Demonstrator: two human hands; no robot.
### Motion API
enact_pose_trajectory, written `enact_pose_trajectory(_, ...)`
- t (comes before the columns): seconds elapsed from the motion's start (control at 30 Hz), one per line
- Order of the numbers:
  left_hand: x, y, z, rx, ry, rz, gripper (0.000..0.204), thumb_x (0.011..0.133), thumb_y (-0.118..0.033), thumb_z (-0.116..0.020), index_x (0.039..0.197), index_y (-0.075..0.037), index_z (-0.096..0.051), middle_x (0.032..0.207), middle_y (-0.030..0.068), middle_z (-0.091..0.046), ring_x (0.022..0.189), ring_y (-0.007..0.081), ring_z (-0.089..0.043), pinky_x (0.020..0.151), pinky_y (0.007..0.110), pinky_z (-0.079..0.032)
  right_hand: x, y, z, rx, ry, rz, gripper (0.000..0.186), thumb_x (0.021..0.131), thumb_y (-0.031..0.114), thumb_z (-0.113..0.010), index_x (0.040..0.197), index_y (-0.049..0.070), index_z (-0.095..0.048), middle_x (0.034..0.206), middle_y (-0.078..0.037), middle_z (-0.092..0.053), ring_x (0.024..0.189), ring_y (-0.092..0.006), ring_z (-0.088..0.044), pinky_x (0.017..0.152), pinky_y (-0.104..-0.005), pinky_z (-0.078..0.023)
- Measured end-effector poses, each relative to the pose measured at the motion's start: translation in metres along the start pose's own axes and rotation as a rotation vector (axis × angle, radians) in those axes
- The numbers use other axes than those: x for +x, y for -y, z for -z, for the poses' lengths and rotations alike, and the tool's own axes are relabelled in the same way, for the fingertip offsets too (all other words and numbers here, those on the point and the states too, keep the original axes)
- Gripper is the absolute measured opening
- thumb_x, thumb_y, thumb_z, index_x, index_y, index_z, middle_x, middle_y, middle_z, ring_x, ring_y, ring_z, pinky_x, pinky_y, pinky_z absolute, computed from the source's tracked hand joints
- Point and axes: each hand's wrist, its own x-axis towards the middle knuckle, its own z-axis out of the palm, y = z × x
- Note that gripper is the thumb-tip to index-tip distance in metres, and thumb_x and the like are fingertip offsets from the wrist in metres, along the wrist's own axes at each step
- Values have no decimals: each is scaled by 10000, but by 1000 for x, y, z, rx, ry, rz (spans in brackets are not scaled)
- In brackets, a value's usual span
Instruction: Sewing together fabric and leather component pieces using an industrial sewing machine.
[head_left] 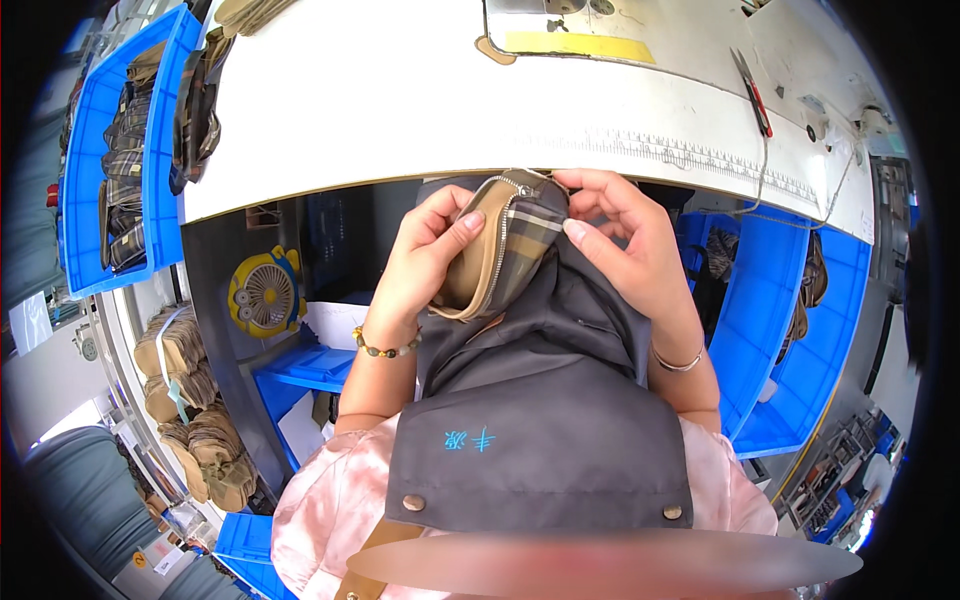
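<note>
Head camera looks straight down onto two bare hands working at the near edge of a white sewing table (400, 110). Fingertips (574, 229) of the right hand (630, 250) are pressed together in a pinch on the top corner of a small plaid pouch (505, 250), right beside the metal zipper pull (524, 190). The left hand (425, 260) wraps the pouch from the other side, thumb (468, 222) laid flat across its tan face and the other fingers curled behind it, so the pouch is clamped between both hands. The pouch is held upright just below the table edge, over the lap, its tan zipper tape (492, 262) running down the curved open side. A beaded bracelet (385, 349) sits on the left wrist and a thin silver bangle (678, 362) on the right. Below the hands hangs a dark grey apron (540, 440) over a pink top.

Farther out, a pair of thread snips (752, 90) lies on the table at upper right, well apart from the hands, near a printed ruler strip (690, 155). A blue bin (90, 160) at far left holds stacked plaid pieces. A small yellow fan (265, 295) stands under the table to the left, and bundles of tan pieces (190, 420) lie beneath it. Another blue bin (790, 330) sits on the right.
</note>
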Motion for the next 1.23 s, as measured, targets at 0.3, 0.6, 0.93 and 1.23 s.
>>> enact_pose_trajectory(0.3, 0, 4, -7, 93, 75, -144, 149, 999, -30, -614, 1147, -11, -598, 1038, 14, -674, 931, 44, -608, 812, 208, -491, -2, -3, -12, -11, 72, -2, 262, 902, 79, -693, 1155, 15, -685, 889, -22, -683, 769, -65, -612, 629, -210, -477)
enact_pose_trajectory(0.6, 0, 11, -18, 68, -19, -260, 81, 985, 6, -607, 1043, 19, -662, 956, 17, -703, 885, 45, -619, 779, 217, -510, -4, -5, -17, 85, 116, -47, 208, 916, 57, -661, 1118, 6, -677, 771, 41, -610, 649, 0, -488, 581, -181, -394)
enact_pose_trajectory(0.93, 0, 10, -28, 43, -30, -214, 51, 994, -33, -630, 998, 9, -658, 870, -11, -691, 786, 16, -590, 689, 196, -489, -8, -9, -10, 182, 157, -90, 64, 943, 53, -622, 982, 4, -609, 754, 59, -544, 650, 10, -443, 574, -180, -363)
enact_pose_trajectory(1.23, 14, 10, 1, 216, 174, -306, 343, 921, -45, -695, 1256, -12, -629, 925, 47, -727, 869, 116, -676, 809, 238, -516, -89, 21, 127, 371, -516, 138, 325, 920, 199, -627, 1130, -48, -619, 963, -151, -730, 620, -93, -606, 596, -180, -461)
